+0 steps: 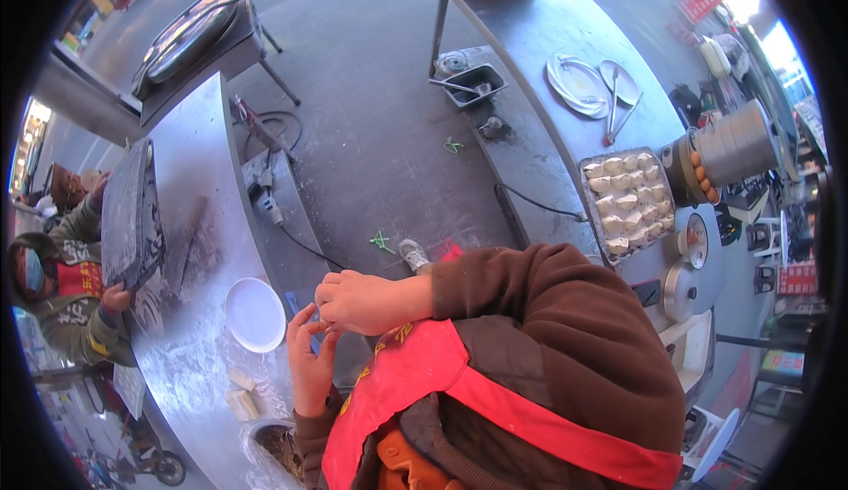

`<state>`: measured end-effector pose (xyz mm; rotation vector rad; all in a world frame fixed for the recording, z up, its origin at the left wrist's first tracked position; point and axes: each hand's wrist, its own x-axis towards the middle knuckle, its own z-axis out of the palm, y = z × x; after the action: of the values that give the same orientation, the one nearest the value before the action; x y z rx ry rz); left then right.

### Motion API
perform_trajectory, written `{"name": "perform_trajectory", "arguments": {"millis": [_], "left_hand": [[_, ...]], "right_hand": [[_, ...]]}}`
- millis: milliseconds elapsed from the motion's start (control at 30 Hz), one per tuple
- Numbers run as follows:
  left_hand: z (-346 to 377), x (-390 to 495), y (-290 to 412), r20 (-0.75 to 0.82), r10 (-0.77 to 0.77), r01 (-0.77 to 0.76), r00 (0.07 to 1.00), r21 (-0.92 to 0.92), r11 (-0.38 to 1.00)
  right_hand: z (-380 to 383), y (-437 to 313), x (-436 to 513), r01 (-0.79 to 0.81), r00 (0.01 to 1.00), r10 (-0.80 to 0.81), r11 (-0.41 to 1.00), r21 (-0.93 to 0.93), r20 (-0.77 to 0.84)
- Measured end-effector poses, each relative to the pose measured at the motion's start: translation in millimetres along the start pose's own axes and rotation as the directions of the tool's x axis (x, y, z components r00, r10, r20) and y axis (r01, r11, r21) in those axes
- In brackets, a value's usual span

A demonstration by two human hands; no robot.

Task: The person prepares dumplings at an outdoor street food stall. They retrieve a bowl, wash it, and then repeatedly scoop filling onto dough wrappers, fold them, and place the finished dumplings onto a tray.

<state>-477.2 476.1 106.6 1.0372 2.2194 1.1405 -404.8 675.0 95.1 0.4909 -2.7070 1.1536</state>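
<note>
My right hand (358, 301), its fingers curled, meets the fingertips of my left hand (313, 361) in front of my red apron (411, 377). Whether anything small lies between the fingertips is hidden. My left hand has bent, partly spread fingers. Just left of both hands, a white round plate (256, 315) rests on the floured metal table (199, 357). Pale blocks (242, 405), perhaps dough, lie below the plate. Near my left sleeve is a metal bowl of brownish filling (283, 447).
Across the table a co-worker (79, 291) holds a dark tray (129, 218) near a rolling pin (192, 245). A metal counter (530, 33) at right bears a tray of shaped dumplings (626, 205), stacked steamers (735, 142) and a lidded pot (680, 291). A black cable (305, 246) runs below the table.
</note>
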Motion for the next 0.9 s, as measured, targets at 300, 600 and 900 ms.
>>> {"name": "perform_trajectory", "arguments": {"millis": [300, 600, 900], "left_hand": [[73, 80, 62, 0.095, 0.159, -0.164, 0.983, 0.053, 0.985], [126, 210, 83, -0.105, 0.039, -0.053, 0.994, -0.136, 0.989], [157, 302, 116, -0.129, -0.283, 0.210, 0.950, -0.406, 0.889]], "right_hand": [[-63, 46, -73, -0.163, 0.955, 0.149, 0.986, -0.034, -0.255], [-338, 293, -138, -0.334, 0.418, 0.716, 0.693, 0.638, -0.559], [-561, 513, -220, 0.296, -0.171, 0.831, 0.556, 0.777, -0.529]]}}
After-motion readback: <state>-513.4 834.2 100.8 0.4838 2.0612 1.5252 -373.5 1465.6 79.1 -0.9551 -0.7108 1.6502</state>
